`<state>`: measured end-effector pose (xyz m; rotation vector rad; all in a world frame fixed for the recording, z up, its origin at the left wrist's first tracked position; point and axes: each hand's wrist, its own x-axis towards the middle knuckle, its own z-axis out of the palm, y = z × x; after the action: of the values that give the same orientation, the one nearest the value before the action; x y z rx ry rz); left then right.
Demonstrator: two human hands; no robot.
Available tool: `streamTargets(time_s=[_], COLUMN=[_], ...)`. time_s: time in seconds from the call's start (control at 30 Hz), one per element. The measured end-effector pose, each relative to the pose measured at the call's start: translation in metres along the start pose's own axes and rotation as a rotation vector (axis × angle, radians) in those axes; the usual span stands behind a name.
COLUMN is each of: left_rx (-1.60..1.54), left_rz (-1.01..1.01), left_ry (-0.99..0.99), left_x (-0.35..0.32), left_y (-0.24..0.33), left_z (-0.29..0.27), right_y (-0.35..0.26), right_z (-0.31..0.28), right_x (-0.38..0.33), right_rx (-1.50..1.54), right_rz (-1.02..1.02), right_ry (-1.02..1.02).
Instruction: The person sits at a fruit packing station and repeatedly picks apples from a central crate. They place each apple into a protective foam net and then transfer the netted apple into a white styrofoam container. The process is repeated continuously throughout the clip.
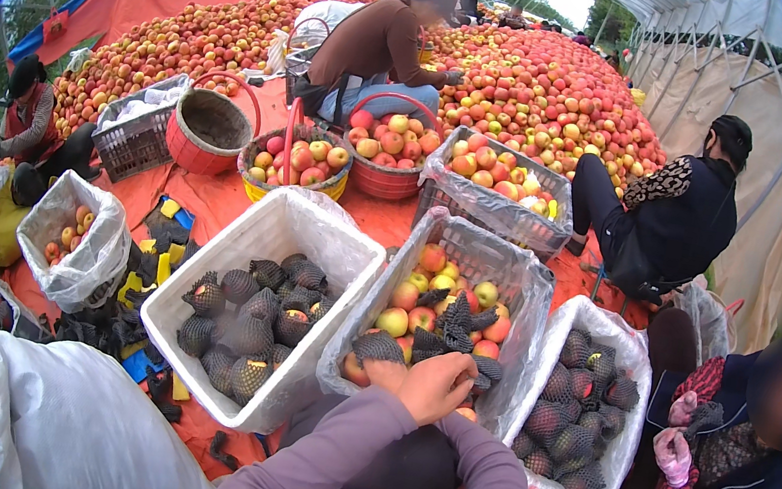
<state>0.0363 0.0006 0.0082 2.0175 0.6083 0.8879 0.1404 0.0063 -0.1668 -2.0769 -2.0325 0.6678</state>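
Both my hands are over a plastic-lined grey crate (336,343) of red-yellow apples (422,318), with my forearms crossing at the wrists. My left hand (436,387) lies on top, fingers curled; whatever they hold is hidden. Beneath it, my partly hidden right hand (383,373) grips an apple (354,370) at the crate's near left corner. A black foam net (379,346) covers that apple's upper part. Loose black foam nets (456,323) lie on the apples just beyond my hands.
White crates of netted apples stand left (161,311) and right (639,358). A co-worker in pink gloves (673,457) sits close at right; others sit farther off. Baskets (387,179) and a lined crate (495,222) stand ahead, before a large apple heap (545,95). A white sack (81,421) lies near left.
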Motion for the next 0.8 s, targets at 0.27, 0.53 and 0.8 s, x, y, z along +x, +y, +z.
streamTargets(time_s=[0.27, 0.53, 0.8], left_rx=[-0.094, -0.620, -1.072], left_rz=[-0.083, -0.494, -0.337], left_ry=[0.168, 0.629, 0.413], left_x=[0.007, 0.012, 0.013], left_y=[0.000, -0.058, -0.022], left_z=[-0.004, -0.013, -0.023], right_y=[-0.014, -0.065, -0.090], right_z=[-0.034, -0.127, -0.158], right_x=[0.006, -0.032, -0.065], right_rx=[0.410, 0.647, 0.304], right_rz=[0.004, -0.257, -0.135], right_ry=[0.333, 0.820, 0.584])
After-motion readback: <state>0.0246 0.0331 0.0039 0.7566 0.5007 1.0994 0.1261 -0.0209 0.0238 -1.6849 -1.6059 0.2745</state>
